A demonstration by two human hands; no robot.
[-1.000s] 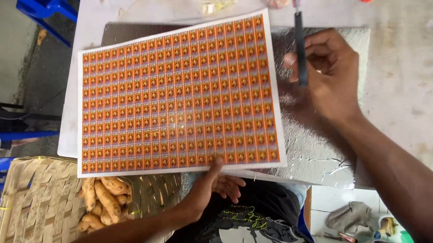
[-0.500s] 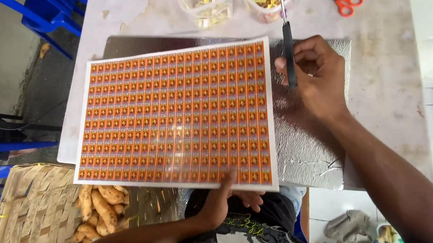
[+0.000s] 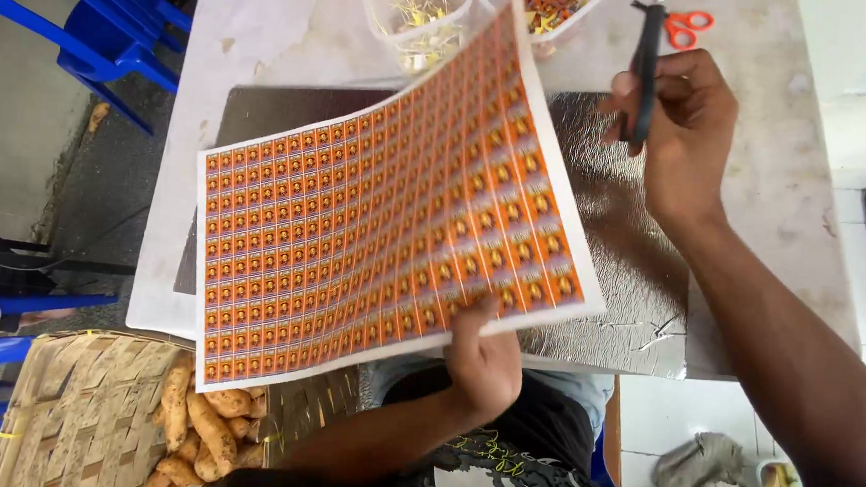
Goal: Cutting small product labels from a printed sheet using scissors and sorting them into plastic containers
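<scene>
Left hand (image 3: 484, 352) closed in a pinch on the near edge of the printed sheet (image 3: 385, 210), thumb on top, fingers tucked under. Sheet is lifted off the table, far corner raised high toward the clear tubs (image 3: 417, 7), near-left corner drooping over the woven basket (image 3: 72, 412).

Right hand (image 3: 683, 123) closed around a slim black-handled cutting tool (image 3: 646, 71), held upright over the foil-like silver mat (image 3: 614, 235); blade end hard to make out.

Handling, by judgement: sheet looks light and thin, with some stiffness. It bows in one smooth curve rather than flopping. Glossy face, so probably slick under the fingers. A single-edge grip lets it sag and twist; the white margin along the near edge or a corner seems the safest hold, clear of the print. Likely creases or tears easily.

Looks: large rectangle, white border, dense grid of small orange labels, each with a dark centre figure, too small to read.

Around: pale stained table (image 3: 807, 196), orange-handled scissors (image 3: 685, 26) at far edge, tan tubers (image 3: 197, 415) in the basket, blue chair (image 3: 96, 22) at left.
</scene>
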